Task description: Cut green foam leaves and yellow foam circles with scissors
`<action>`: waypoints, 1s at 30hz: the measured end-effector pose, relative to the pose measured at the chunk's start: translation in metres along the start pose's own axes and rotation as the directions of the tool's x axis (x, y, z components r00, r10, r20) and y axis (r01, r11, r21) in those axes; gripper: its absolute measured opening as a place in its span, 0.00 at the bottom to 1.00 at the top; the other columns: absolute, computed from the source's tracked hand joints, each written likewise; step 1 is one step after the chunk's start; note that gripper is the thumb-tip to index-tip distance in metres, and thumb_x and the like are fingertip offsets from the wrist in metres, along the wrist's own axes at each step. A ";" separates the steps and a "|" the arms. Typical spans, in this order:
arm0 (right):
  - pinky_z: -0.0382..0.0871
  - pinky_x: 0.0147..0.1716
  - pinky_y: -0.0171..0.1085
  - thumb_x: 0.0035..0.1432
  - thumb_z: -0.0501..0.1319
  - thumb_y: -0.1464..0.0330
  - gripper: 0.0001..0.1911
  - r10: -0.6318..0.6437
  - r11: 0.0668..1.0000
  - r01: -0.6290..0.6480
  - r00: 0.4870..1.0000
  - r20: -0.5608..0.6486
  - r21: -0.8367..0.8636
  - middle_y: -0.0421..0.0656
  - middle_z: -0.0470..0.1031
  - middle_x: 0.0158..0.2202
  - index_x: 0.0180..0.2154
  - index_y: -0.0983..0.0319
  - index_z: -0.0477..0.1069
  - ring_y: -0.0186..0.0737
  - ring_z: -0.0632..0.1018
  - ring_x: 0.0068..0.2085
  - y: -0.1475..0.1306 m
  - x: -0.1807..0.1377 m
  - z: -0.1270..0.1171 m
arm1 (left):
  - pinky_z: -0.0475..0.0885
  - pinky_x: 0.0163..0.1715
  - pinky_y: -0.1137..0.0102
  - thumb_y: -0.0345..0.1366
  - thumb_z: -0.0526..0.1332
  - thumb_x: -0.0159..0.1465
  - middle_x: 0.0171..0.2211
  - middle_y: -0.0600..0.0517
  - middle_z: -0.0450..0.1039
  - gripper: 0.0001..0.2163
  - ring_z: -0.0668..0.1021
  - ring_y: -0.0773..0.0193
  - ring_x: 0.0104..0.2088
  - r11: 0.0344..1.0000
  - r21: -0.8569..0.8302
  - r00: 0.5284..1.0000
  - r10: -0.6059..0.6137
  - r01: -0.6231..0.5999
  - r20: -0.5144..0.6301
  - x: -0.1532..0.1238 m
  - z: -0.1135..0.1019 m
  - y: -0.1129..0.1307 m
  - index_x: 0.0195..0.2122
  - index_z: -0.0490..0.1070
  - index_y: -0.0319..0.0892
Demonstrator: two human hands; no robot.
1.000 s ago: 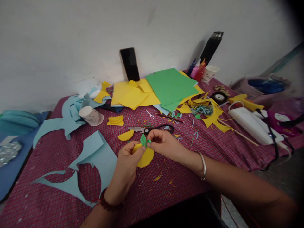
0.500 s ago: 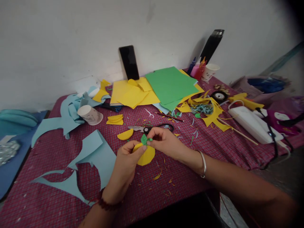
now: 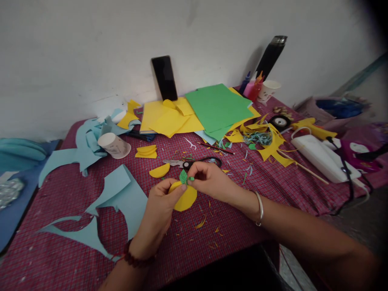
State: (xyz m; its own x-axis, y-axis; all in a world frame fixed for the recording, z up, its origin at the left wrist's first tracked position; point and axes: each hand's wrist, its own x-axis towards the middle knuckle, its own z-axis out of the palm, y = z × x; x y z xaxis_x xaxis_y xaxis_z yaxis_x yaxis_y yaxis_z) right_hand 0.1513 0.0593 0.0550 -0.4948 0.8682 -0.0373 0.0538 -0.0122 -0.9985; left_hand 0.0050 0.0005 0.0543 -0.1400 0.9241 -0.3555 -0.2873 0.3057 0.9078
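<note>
My left hand (image 3: 159, 208) grips a round yellow paper cutout (image 3: 185, 198) by its upper left edge, just above the red checked tablecloth (image 3: 236, 190). My right hand (image 3: 210, 180) pinches a small green paper leaf (image 3: 183, 176) and holds it against the top of the yellow cutout. Both hands are closed. Black-handled scissors (image 3: 194, 163) lie just behind my hands, and a yellow half-round piece (image 3: 160, 171) lies to their left.
Light blue paper offcuts (image 3: 121, 198) lie at the left, a paper cup (image 3: 114, 145) on its side behind them. Yellow and green sheets (image 3: 212, 107) lie at the back, with a phone (image 3: 164, 78) and a black bottle (image 3: 270, 57) against the wall. A glue gun (image 3: 313, 130) and white box (image 3: 324, 157) sit at the right.
Both hands stay on the yellow cutout and green leaf with only slight finger shifts. The view has tilted a little, so everything sits slightly higher in the frame.
</note>
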 end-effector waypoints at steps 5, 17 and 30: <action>0.61 0.27 0.35 0.48 0.60 0.72 0.04 -0.021 1.000 0.021 1.000 -0.007 -0.014 0.36 0.65 0.23 0.25 0.60 0.65 0.32 0.66 0.26 0.000 0.000 0.000 | 0.66 0.21 0.76 0.34 0.72 0.46 0.18 0.57 0.71 0.09 0.72 0.70 0.19 1.000 0.019 1.000 0.007 -0.007 -0.012 0.000 0.001 0.000 0.23 0.72 0.39; 0.59 0.27 0.34 0.48 0.61 0.70 0.05 0.051 0.995 -0.056 0.997 0.064 0.086 0.35 0.63 0.24 0.26 0.61 0.64 0.31 0.64 0.26 -0.003 -0.001 0.002 | 0.62 0.18 0.77 0.33 0.69 0.48 0.18 0.59 0.68 0.08 0.69 0.72 0.17 0.998 0.058 1.000 -0.008 0.009 -0.026 0.000 0.002 -0.002 0.24 0.70 0.40; 0.53 0.23 0.32 0.51 0.60 0.68 0.08 0.021 1.000 -0.022 0.998 0.062 0.014 0.33 0.58 0.21 0.25 0.61 0.62 0.29 0.59 0.23 0.001 -0.001 0.000 | 0.66 0.22 0.77 0.33 0.69 0.49 0.21 0.58 0.72 0.07 0.72 0.72 0.20 0.999 0.032 0.999 -0.009 0.008 0.051 0.000 0.000 -0.003 0.28 0.73 0.39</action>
State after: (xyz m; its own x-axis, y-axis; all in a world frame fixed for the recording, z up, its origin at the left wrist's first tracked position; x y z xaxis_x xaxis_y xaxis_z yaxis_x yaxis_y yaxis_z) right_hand 0.1520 0.0586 0.0544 -0.5468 0.8351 -0.0607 0.0525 -0.0382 -0.9979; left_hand 0.0063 -0.0001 0.0513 -0.0892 0.9316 -0.3522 -0.2575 0.3200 0.9117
